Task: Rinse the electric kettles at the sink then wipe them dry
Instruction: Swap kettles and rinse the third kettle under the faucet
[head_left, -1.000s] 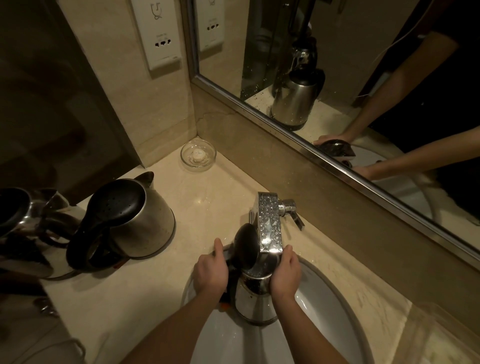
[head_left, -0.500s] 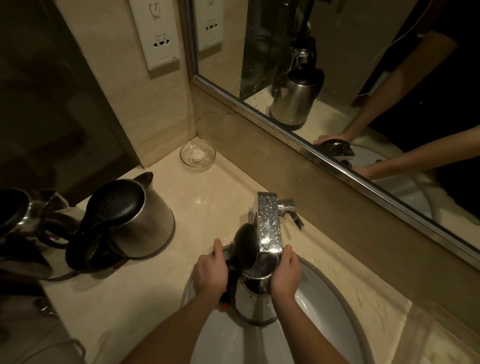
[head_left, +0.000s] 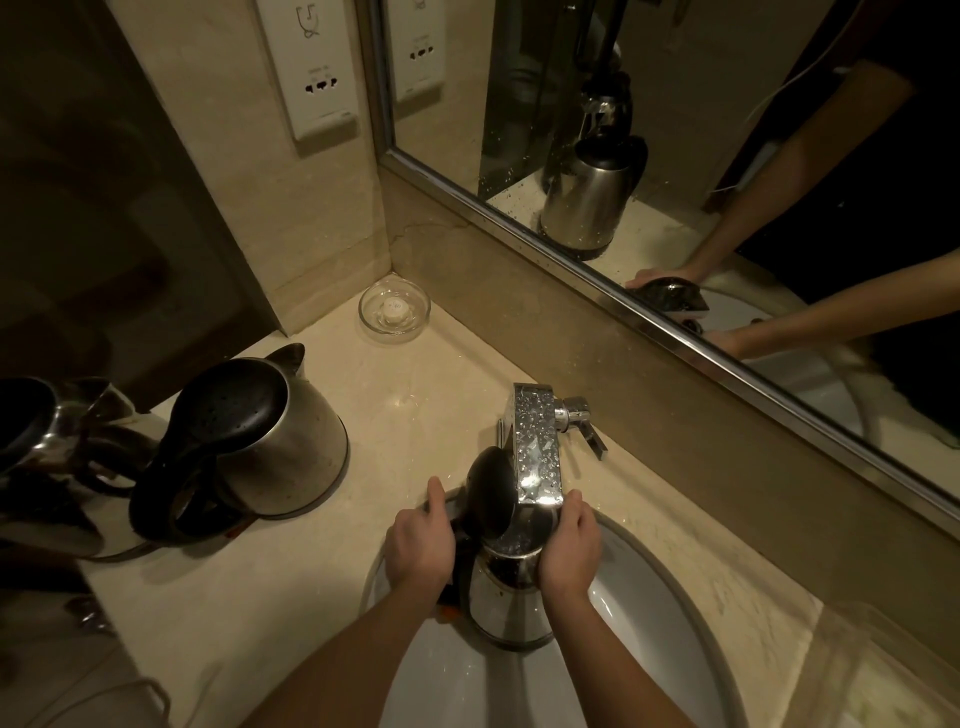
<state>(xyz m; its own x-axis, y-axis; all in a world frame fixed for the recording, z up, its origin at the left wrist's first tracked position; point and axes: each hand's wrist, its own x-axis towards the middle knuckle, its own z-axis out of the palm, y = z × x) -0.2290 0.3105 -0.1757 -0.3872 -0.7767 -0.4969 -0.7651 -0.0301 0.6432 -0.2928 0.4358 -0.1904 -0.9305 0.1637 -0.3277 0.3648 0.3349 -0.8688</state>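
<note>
Place: bathroom, seen at the washstand corner.
Sink: white basin (head_left: 649, 597) sunk in a beige stone counter (head_left: 291, 597), lower centre.
Tap: chrome mixer tap (head_left: 537, 452) at the basin's rear edge.
Walls: framed mirror (head_left: 727, 130) upper right; socket panel (head_left: 311, 67) upper left.
Corner: glass dish (head_left: 415, 322) on the counter, by the tiled wall.

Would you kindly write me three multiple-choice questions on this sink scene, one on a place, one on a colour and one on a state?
1. Where does the glass dish sit? A. in the sink; B. on the counter, in the corner below the mirror; C. on a kettle.
2. What colour is the handle of the kettle on the counter? A. black; B. white; C. red.
3. How is the lid of the kettle under the faucet? A. shut; B. taken off; C. swung open.
1 B: it stands in the counter's back corner. 2 A: the loop is black against the steel body. 3 C: it stands upright beside the faucet.
</note>
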